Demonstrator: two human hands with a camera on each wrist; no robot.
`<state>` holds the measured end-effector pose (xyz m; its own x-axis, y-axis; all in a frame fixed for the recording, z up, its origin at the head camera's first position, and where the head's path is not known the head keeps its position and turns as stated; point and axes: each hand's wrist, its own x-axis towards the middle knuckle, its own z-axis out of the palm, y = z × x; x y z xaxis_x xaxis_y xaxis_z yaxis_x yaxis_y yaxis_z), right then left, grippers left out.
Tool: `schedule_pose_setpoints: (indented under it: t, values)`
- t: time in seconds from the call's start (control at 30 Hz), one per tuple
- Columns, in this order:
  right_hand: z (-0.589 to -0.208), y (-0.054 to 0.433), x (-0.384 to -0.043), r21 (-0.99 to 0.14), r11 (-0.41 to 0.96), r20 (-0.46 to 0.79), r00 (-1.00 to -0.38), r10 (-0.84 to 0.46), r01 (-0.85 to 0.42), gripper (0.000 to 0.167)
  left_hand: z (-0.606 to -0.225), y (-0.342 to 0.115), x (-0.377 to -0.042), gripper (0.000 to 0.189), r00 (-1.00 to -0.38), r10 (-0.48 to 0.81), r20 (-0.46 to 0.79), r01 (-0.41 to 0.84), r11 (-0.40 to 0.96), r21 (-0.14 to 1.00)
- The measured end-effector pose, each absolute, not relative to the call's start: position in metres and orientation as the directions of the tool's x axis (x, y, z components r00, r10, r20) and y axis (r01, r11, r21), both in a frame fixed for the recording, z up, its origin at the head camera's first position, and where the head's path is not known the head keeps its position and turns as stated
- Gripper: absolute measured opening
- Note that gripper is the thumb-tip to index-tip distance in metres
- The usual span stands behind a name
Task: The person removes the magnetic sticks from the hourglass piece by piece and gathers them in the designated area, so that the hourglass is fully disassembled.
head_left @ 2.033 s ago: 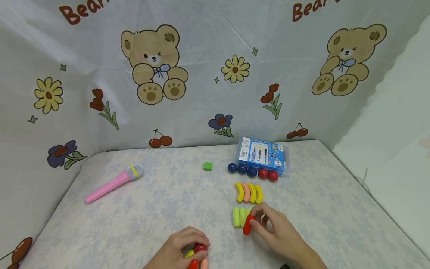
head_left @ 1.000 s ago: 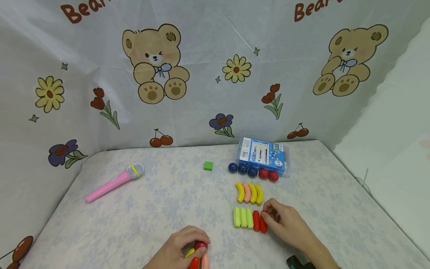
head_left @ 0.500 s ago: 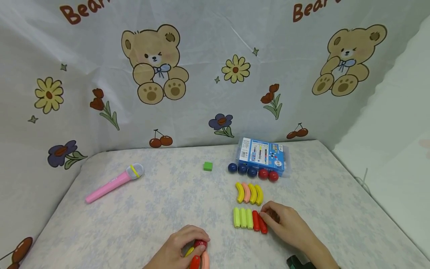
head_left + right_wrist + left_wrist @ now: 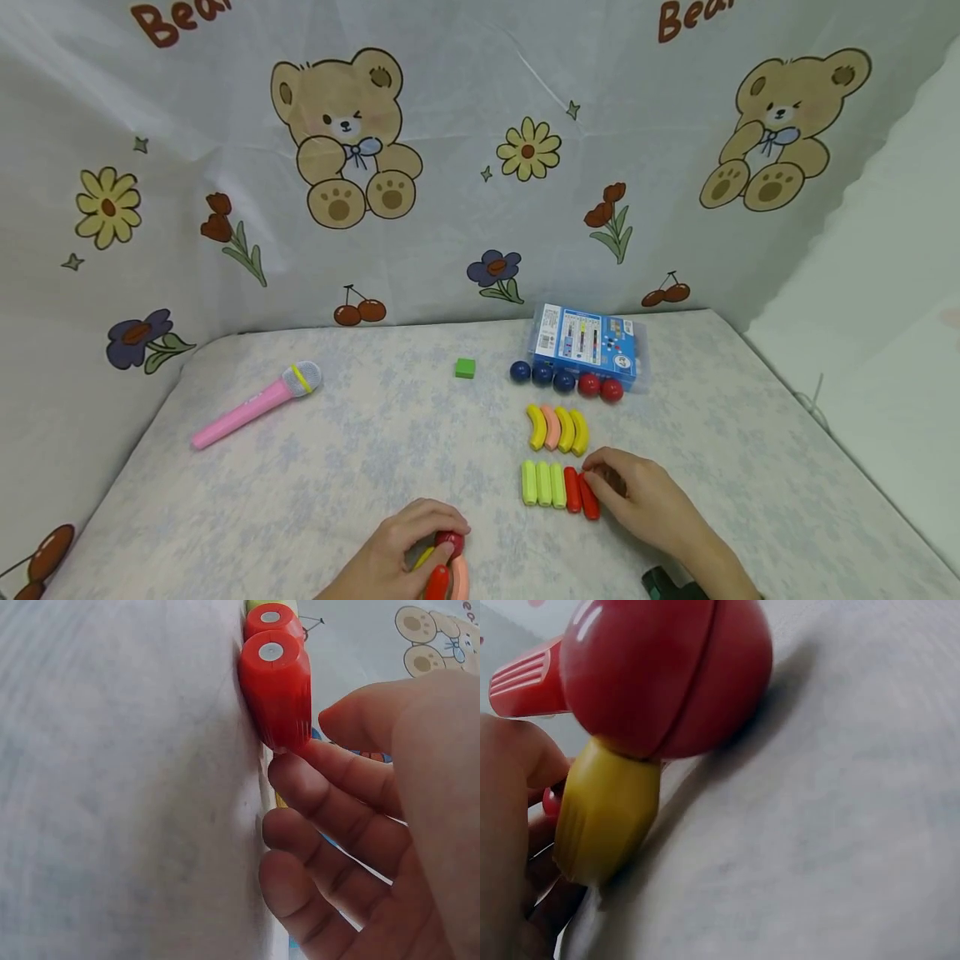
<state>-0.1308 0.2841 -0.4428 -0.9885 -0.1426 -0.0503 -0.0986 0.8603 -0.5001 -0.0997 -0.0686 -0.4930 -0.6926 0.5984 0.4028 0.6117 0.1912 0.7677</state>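
Note:
My left hand (image 4: 408, 546), low in the head view, grips a cluster of magnetic toy pieces: a red ball (image 4: 667, 675) with a yellow stick (image 4: 611, 810), a red stick (image 4: 529, 679) and a pink curved stick (image 4: 459, 577) around it. My right hand (image 4: 637, 500) is beside the right end of a row of sticks. Its fingertips are right at the outermost red stick (image 4: 277, 694), and its thumb stands apart from it. That stick lies slightly aslant against another red stick (image 4: 572, 489), followed leftward by several light green sticks (image 4: 543, 484).
Behind the row lie several curved sticks (image 4: 565, 429), yellow and pink. Farther back, blue balls (image 4: 542, 374) and red balls (image 4: 611, 390) line the front of a blue-labelled plastic box (image 4: 585, 337). A green block (image 4: 465, 367) and a pink toy microphone (image 4: 255, 408) lie leftward.
Two seconds ago my right hand pinched a red stick at the row; now two red sticks lie at its right end and the fingers have loosened. My left hand keeps its hold, nearly still.

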Motion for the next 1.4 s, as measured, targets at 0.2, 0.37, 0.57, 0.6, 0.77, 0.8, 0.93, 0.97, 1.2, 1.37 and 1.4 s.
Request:
schedule_pose_setpoints:
  t: [0.2, 0.37, 0.57, 0.6, 0.77, 0.8, 0.93, 0.97, 1.2, 1.37, 1.4]
  values:
    - [-0.442, 0.284, -0.129, -0.485, 0.864, 0.031, -0.99, -0.138, -0.136, 0.009, -0.491, -0.068, -0.1, 0.024, -0.714, 0.598, 0.364, 0.584, 0.222, 0.781]
    - [-0.442, 0.282, -0.126, -0.509, 0.841, 0.081, -0.983, -0.162, -0.181, 0.01, -0.492, -0.069, -0.099, 0.024, -0.727, 0.593, 0.345, 0.561, 0.223, 0.797]
    - [-0.44, 0.278, -0.123, -0.532, 0.822, 0.096, -0.979, -0.18, -0.203, 0.011, -0.491, -0.069, -0.1, 0.023, -0.731, 0.592, 0.34, 0.555, 0.227, 0.8]
    - [-0.439, 0.277, -0.123, -0.536, 0.818, 0.097, -0.978, -0.186, -0.208, 0.011, -0.491, -0.069, -0.1, 0.023, -0.73, 0.592, 0.341, 0.557, 0.226, 0.799]
    - [-0.439, 0.274, -0.12, -0.563, 0.779, 0.104, -0.958, -0.266, -0.277, 0.011, -0.491, -0.069, -0.099, 0.025, -0.723, 0.596, 0.349, 0.562, 0.214, 0.799]
    - [-0.439, 0.274, -0.119, -0.568, 0.769, 0.107, -0.953, -0.284, -0.293, 0.011, -0.491, -0.069, -0.099, 0.025, -0.719, 0.597, 0.357, 0.569, 0.21, 0.795]
    - [-0.439, 0.273, -0.116, -0.574, 0.744, 0.128, -0.935, -0.331, -0.342, 0.011, -0.491, -0.069, -0.099, 0.025, -0.708, 0.594, 0.382, 0.594, 0.207, 0.778]
    - [-0.439, 0.273, -0.116, -0.573, 0.742, 0.132, -0.933, -0.335, -0.348, 0.01, -0.491, -0.069, -0.099, 0.025, -0.707, 0.593, 0.385, 0.596, 0.208, 0.776]
    - [-0.44, 0.272, -0.116, -0.566, 0.75, 0.129, -0.935, -0.33, -0.343, 0.011, -0.491, -0.068, -0.099, 0.024, -0.7, 0.591, 0.401, 0.612, 0.208, 0.763]
    - [-0.44, 0.271, -0.116, -0.568, 0.743, 0.123, -0.929, -0.349, -0.354, 0.011, -0.491, -0.068, -0.1, 0.024, -0.689, 0.591, 0.42, 0.627, 0.195, 0.754]
    - [-0.441, 0.271, -0.115, -0.569, 0.739, 0.126, -0.926, -0.355, -0.36, 0.011, -0.491, -0.068, -0.1, 0.024, -0.687, 0.591, 0.423, 0.63, 0.194, 0.752]
